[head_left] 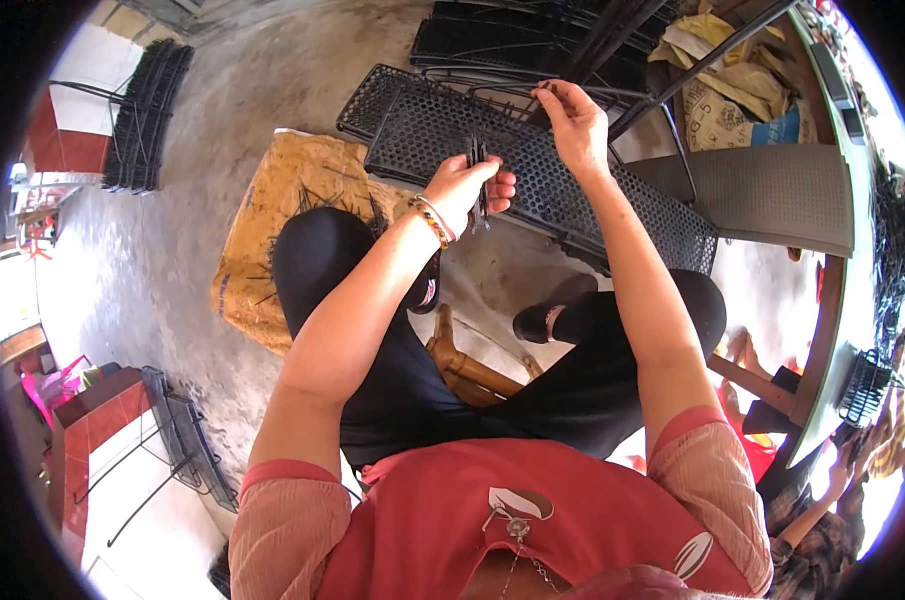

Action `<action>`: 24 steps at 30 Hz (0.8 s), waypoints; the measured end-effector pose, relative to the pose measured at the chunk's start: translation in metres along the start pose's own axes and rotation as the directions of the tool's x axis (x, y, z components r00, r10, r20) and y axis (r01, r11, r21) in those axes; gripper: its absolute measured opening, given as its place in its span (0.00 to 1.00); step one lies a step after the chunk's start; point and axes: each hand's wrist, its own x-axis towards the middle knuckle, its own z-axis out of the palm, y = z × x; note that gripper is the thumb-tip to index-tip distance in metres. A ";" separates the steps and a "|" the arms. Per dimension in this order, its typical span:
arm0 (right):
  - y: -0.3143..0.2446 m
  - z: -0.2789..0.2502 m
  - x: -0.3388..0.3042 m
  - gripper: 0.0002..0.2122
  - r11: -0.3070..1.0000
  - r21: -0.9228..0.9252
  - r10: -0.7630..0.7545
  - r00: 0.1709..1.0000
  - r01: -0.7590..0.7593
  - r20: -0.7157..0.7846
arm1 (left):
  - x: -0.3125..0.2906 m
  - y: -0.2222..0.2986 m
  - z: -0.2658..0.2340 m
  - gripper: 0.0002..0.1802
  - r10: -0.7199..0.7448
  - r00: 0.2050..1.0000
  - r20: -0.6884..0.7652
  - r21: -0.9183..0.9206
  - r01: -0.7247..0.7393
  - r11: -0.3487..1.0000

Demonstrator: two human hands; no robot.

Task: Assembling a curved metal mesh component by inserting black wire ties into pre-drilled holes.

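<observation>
Black rack, perforated in a regular pattern; dark strips; orange-yellow sack; mottled grey floor; red top.

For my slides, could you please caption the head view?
Left hand gripping slim dark pieces, right hand raised near a black perforated panel.

1. Floor: bare grey concrete, mottled with darker and paler patches.
2. Spread flat on it, to the left of the person's legs, lies an orange-yellow sack with a creased surface.
3. Thin black rods lie loosely across that sack, pointing various ways.
4. The person's dark shoes rest on the floor, near brown wooden legs.
5. Worktop: pale green, along the right side. Its far edge is washed out, but dark wire pieces seem heaped there.
</observation>
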 end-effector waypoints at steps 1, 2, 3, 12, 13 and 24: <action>0.000 0.000 -0.001 0.08 1.000 -0.003 -0.001 1.000 0.001 -0.004 | 0.000 0.000 0.000 0.08 0.005 1.000 -0.005 0.006 -0.005 1.000; 0.000 0.001 -0.002 0.08 1.000 -0.003 -0.001 1.000 0.001 -0.004 | 0.000 0.000 0.001 0.08 0.010 1.000 -0.009 0.012 -0.010 1.000; 0.000 0.001 -0.004 0.08 0.999 -0.039 0.001 1.000 -0.001 -0.009 | 0.000 0.001 0.002 0.08 0.011 1.000 -0.009 0.012 -0.010 1.000; 0.005 0.007 -0.012 0.10 0.981 -0.168 -0.093 0.994 0.101 0.055 | -0.001 0.003 0.005 0.09 -0.058 0.998 0.015 0.044 0.057 0.997; 0.004 0.008 -0.012 0.10 0.982 -0.141 -0.120 0.991 0.127 0.059 | -0.001 0.003 0.004 0.09 -0.055 0.998 0.015 0.050 0.055 0.997; 0.003 0.006 -0.008 0.11 0.918 -0.287 -0.263 0.962 0.274 0.078 | -0.002 0.003 0.005 0.10 -0.051 0.998 0.040 0.076 0.048 0.996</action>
